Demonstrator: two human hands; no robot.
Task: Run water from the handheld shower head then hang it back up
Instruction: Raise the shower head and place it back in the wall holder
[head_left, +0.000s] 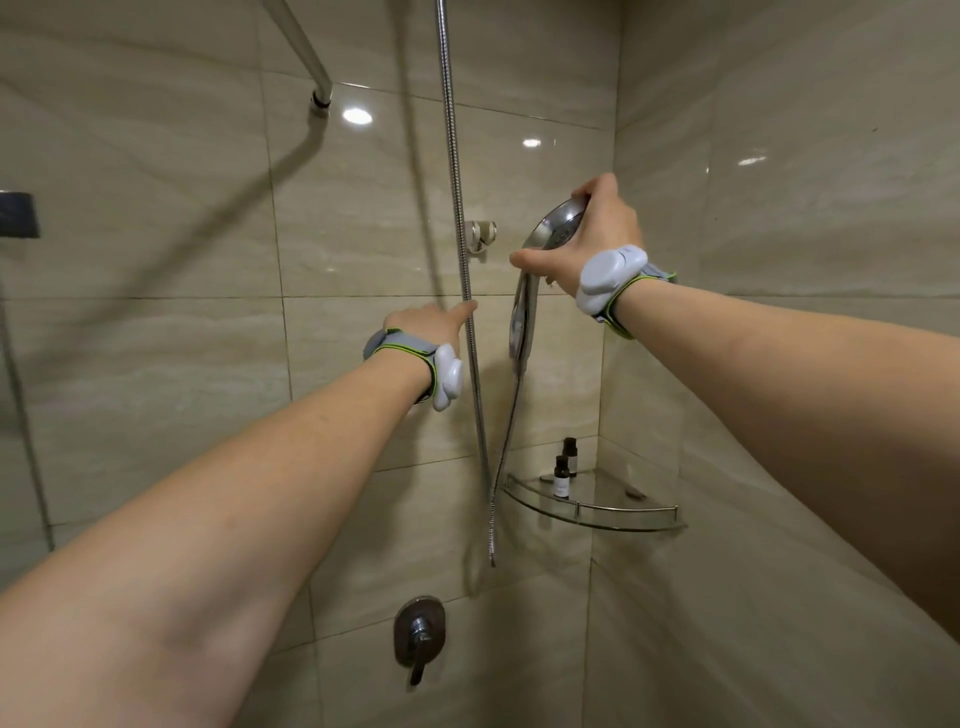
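A shower stall lined with glossy beige marble-look tiles (156, 322) filled the view, its two walls meeting in a corner on the right. The right hand (592, 239) was wrapped around the chrome handheld shower head (553, 231), fingers over the top of the round face and thumb pressed at the neck, holding it up with the handle hanging downward. A white sensor on a grey strap (613, 278) sat on that wrist. The shower head was just to the right of its empty wall bracket (480, 236), not touching it. The left hand (431, 325), wearing a matching wrist sensor (447, 376), reached toward the metal hose (462, 218), its fingertip touching the hose; how far its other fingers were curled could not be told. The hose ran from the top of the view downward and looped back up to the handle. Lower down, a chrome mixer lever (420, 636) was mounted on the wall. In the far right corner, a glass shelf (623, 512) held two small dark bottles (563, 470).
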